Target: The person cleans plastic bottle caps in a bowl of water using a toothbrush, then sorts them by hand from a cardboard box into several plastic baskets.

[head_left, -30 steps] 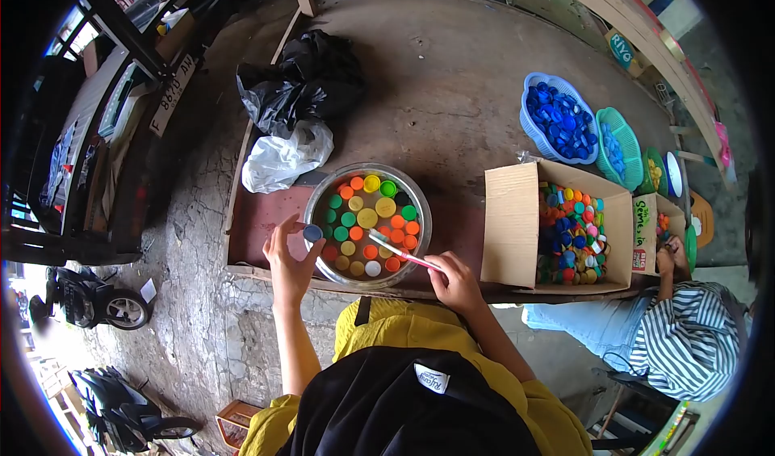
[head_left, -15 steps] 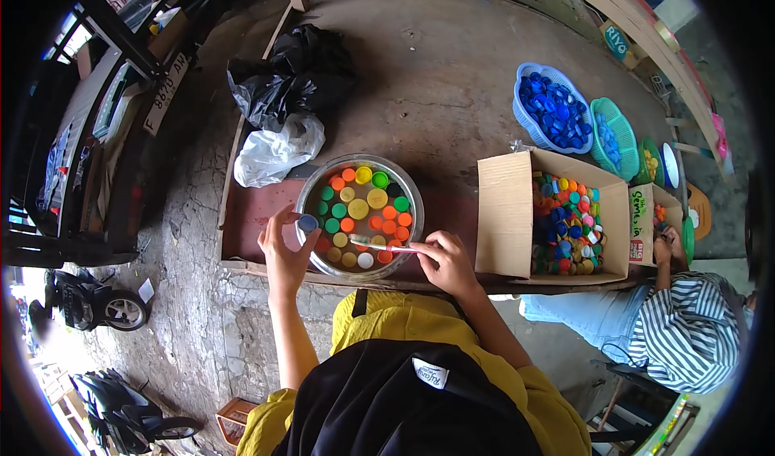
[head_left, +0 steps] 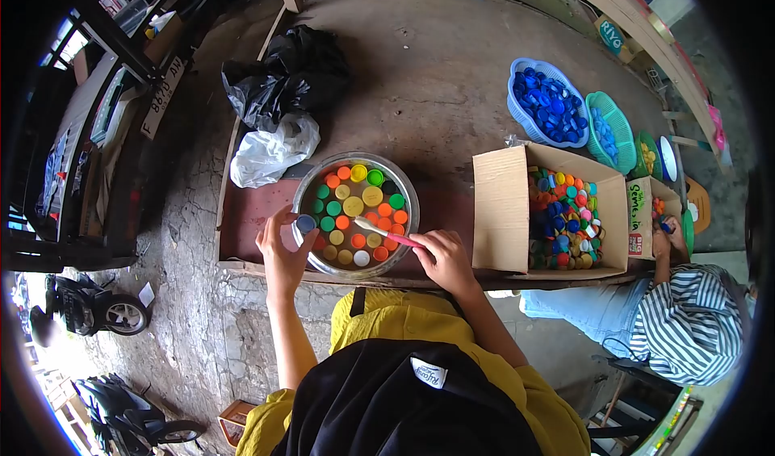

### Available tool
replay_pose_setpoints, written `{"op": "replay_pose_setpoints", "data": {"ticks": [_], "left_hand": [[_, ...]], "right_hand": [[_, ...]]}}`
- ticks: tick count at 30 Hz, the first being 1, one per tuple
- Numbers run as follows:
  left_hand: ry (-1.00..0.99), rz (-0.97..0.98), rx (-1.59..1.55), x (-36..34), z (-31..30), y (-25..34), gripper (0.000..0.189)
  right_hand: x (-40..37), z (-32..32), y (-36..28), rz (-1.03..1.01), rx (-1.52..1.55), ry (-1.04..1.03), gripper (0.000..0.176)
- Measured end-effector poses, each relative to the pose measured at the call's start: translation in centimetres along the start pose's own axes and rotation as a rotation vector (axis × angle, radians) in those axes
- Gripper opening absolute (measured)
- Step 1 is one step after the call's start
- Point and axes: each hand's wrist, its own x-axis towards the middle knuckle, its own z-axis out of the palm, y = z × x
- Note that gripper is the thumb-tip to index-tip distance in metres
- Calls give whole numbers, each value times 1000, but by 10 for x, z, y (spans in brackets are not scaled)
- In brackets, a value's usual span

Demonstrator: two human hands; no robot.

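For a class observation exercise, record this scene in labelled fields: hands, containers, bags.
Left hand: pinches a blue-grey cap by the basin's left rim
Right hand: holds a red-handled brush, its head over the basin
Basin: orange, green, gold and other caps
Cardboard box: open, mixed-colour caps
Blue basket: dark blue caps
Teal basket: lighter blue caps
Bags: black bag beside white bag

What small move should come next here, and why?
Probably bring the brush to the blue cap: the left hand holds that cap by the basin's rim, while the right hand holds the brush with its bristles apart from it.
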Motion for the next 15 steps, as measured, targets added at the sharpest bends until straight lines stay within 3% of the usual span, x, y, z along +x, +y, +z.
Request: {"op": "replay_pose_setpoints", "data": {"ticks": [15], "left_hand": [[-7, 2, -6, -3, -1, -1, 52]], "right_hand": [[-50, -12, 32, 164, -47, 40, 16]]}}
